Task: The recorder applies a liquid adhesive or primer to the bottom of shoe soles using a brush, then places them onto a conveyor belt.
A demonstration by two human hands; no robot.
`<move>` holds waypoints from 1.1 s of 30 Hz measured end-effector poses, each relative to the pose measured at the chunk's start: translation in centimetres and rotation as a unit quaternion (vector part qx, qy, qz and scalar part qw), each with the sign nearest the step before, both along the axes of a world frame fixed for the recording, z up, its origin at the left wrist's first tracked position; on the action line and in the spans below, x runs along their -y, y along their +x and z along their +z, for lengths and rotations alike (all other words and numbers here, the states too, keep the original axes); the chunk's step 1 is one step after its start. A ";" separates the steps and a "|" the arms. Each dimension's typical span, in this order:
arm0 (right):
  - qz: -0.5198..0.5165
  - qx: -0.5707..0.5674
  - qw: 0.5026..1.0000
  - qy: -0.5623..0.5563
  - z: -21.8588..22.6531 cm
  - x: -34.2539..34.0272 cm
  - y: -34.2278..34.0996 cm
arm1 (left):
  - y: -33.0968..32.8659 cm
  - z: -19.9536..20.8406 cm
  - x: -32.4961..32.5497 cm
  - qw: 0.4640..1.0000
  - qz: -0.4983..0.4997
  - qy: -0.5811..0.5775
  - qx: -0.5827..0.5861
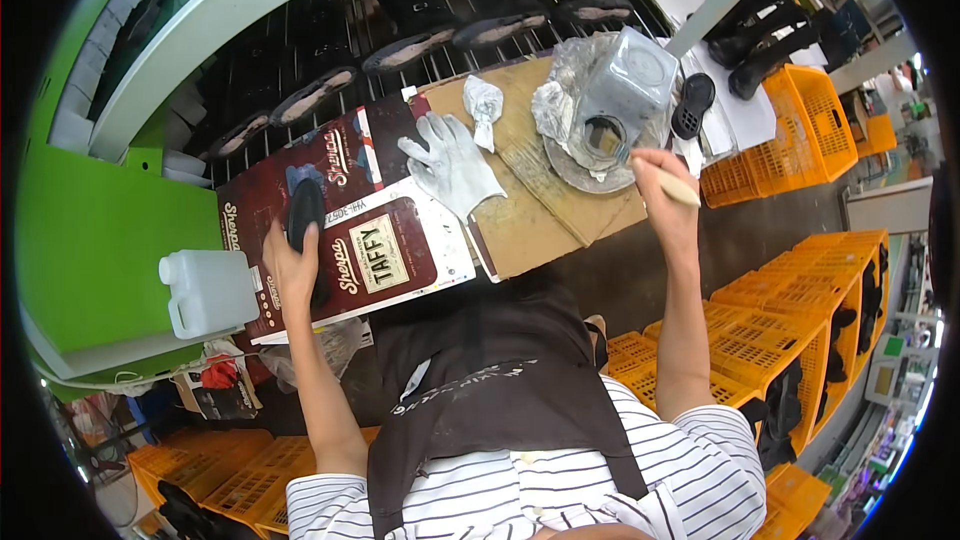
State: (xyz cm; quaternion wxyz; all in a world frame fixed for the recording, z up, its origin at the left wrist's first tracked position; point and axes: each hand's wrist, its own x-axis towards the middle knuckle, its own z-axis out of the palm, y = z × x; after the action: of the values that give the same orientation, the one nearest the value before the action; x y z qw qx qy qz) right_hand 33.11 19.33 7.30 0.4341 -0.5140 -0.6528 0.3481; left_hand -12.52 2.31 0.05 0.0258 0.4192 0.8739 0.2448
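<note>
Sole [307, 208], apparently, in curled left hand [290, 262], brush [679, 189] in clenched right hand [664, 216], well apart

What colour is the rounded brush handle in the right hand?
Rounded brush handle: pale cream, head view.

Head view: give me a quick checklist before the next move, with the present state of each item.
1. Brush held: ok, its pale handle is in the right hand.
2. Brush tip at the container mouth: ok, close by; whether it touches, cannot tell.
3. Black sole in reach: ok, the left hand is on it; firmness of grip, cannot tell.
4. Hands gloved: not ok, both bare; a whitish glove lies between them.
5. Enough liquid in the container: cannot tell.
</note>
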 end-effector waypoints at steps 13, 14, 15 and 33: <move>0.021 0.149 0.987 0.056 -2.3 -4.9 -2.2 | 0.4 -0.9 3.1 0.994 0.028 -0.039 0.097; 0.005 0.113 0.993 0.031 -2.2 -4.8 -2.1 | -0.1 -1.6 3.5 0.987 0.031 0.001 0.158; -0.014 0.079 0.997 0.006 -2.1 -4.7 -2.0 | 0.2 -1.1 3.2 0.974 0.032 0.041 0.220; 0.026 0.050 0.998 0.036 -1.1 -1.0 0.6 | 11.6 2.0 -1.6 0.413 -0.155 0.357 0.824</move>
State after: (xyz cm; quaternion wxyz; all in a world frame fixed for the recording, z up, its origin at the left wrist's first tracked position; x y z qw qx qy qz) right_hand 33.71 20.34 6.16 0.4096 -0.4975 -0.6994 0.3092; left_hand -0.92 3.96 2.04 0.6190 0.1159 0.1870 0.7540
